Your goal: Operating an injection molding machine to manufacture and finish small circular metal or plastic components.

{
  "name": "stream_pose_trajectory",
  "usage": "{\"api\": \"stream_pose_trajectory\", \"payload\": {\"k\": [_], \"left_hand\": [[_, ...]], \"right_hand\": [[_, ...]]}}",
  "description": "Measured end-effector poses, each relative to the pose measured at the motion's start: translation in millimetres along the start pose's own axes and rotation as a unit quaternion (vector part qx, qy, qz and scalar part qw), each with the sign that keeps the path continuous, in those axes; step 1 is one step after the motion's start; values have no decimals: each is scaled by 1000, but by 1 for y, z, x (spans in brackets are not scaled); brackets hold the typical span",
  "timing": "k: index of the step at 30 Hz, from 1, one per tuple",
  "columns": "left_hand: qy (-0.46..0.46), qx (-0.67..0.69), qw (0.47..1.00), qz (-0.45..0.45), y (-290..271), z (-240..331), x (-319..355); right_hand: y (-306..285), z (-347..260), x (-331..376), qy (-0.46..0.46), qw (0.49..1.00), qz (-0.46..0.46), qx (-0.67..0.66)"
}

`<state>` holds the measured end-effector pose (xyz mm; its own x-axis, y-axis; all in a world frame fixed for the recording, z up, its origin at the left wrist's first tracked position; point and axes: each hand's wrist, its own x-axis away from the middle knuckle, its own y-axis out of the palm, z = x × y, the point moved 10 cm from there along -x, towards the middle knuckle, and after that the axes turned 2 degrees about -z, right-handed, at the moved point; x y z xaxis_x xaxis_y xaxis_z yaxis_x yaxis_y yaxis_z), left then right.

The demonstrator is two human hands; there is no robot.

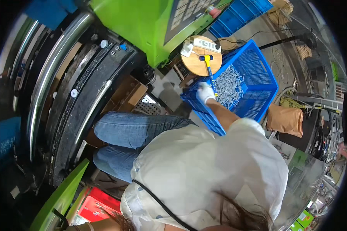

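Bright green machine housing [131, 27] filled the top of a cluttered workshop floor, with curved chrome rails [59, 57] and a dark metal bed [92, 79] bending down the left side. An open cardboard box [133, 94] sat below the bed, near a perforated metal piece [148, 108].

Close to the housing stood a stool with a round wooden top [191, 67], bearing a white power strip [207, 44] and a mallet [210, 71] with a blue and yellow head. Its handle pointed past the stool's edge toward a tilted blue plastic crate [264, 71]. Pale, thin, curled pieces [229, 86] lay heaped inside the crate, mostly toward its stool side, leaving part of the mesh wall bare.

The right hand [205, 92], in a white glove, was at the crate's near-stool side, just beside the end of the mallet handle. Its fingers were bunched too small in view for me to tell whether they gripped the rim or anything else. The left forearm [104, 225] showed at the lower edge, near a red box [98, 206]; the left hand could not be made out, so its grip I could not tell.

A brown paper bag [284, 119] lay beyond the crate. The wearer's white shirt [196, 161] and blue jeans [131, 129] took up the middle, crossed by a black cord [158, 200].
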<state>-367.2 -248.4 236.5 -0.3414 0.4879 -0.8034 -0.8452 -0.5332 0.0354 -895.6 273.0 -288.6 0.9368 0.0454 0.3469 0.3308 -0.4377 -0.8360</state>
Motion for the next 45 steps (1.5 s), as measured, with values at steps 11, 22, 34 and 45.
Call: {"api": "stream_pose_trajectory", "payload": {"k": [11, 22, 34, 45], "left_hand": [[-11, -57, 998, -20, -7, -10, -6], [5, -2, 1000, -2, -12, -10, -19], [-77, 214, 974, -23, -20, -44, -13], [-38, 62, 997, -6, -3, 10, -6]], "right_hand": [[31, 184, -30, 439, 898, -4, 38], [-2, 136, -32, 301, 953, 13, 20], [-24, 11, 105, -23, 969, -225, -104], [-5, -486, 272, -328, 544, -609, -476]]}}
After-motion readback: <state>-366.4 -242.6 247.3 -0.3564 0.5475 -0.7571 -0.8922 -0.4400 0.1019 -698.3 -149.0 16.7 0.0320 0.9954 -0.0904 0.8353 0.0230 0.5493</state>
